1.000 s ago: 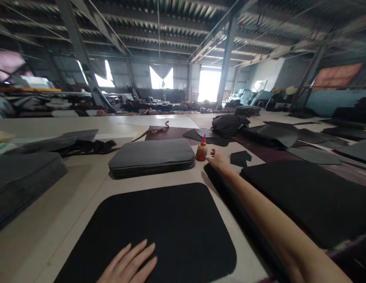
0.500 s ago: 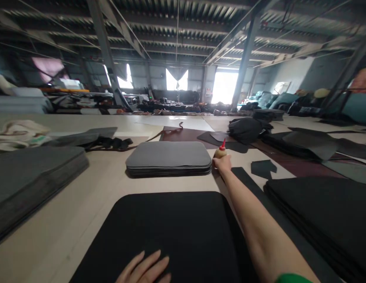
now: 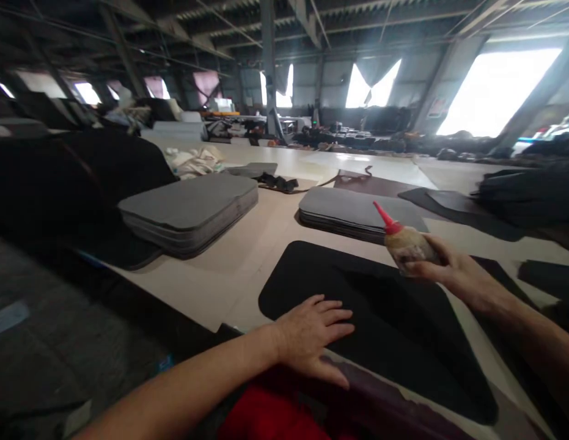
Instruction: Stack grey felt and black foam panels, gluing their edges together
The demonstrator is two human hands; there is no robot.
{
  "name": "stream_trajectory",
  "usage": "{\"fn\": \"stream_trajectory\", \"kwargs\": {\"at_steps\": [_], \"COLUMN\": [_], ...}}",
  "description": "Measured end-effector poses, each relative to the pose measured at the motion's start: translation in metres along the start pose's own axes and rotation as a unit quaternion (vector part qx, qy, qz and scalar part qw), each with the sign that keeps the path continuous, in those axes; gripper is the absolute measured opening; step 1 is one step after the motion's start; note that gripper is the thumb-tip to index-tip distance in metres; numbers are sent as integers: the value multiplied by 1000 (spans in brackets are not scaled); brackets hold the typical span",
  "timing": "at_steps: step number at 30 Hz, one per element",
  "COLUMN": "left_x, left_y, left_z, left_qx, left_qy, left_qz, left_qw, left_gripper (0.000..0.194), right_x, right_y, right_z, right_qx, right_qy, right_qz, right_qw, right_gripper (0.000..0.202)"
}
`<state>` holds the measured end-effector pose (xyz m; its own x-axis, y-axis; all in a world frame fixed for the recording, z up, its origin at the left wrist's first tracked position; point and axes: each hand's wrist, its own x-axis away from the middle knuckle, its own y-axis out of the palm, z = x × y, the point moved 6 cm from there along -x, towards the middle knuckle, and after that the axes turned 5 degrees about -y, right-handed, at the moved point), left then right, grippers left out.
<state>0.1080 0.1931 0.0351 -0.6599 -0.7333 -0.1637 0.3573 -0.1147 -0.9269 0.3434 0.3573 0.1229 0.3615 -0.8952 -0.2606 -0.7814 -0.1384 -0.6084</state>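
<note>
Bottle (image 3: 407,249) of cloudy plastic, red cone nozzle (image 3: 387,220) up, sits wrapped in right hand's (image 3: 451,269) grip near flat black round-cornered sheet (image 3: 389,327), left hand (image 3: 309,337) spread upon it: apparently a positioning step, next calling for steady aim.

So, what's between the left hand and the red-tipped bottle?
The black sheet: the head view shows it between the left hand and the bottle held by the right hand.
</note>
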Motion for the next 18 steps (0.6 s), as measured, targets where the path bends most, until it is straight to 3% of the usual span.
{"fn": "stream_trajectory", "kwargs": {"at_steps": [2,5,10,15,18], "left_x": [3,8,13,14,14], "left_y": [5,7,5,1,2], "left_z": [2,6,16,18,17], "left_qx": [-23,-61,-78,-85,-78], "left_qy": [-12,-55,-89,-90,-90], "left_qz": [11,27,28,60,62], "left_qw": [1000,996,993,990,991], "left_gripper": [79,78,96,94,94], "right_x": [20,39,43,36,32], "right_y": [29,56,89,128,146], "right_z": [-20,-49,-86,-94,-94], "right_qx": [8,26,22,-96,-98], "right_qy": [-1,-35,-62,-36,-44], "right_qz": [-55,-69,-139,-171,-172], "right_qw": [998,997,988,980,979], "right_gripper": [63,65,55,51,51]}}
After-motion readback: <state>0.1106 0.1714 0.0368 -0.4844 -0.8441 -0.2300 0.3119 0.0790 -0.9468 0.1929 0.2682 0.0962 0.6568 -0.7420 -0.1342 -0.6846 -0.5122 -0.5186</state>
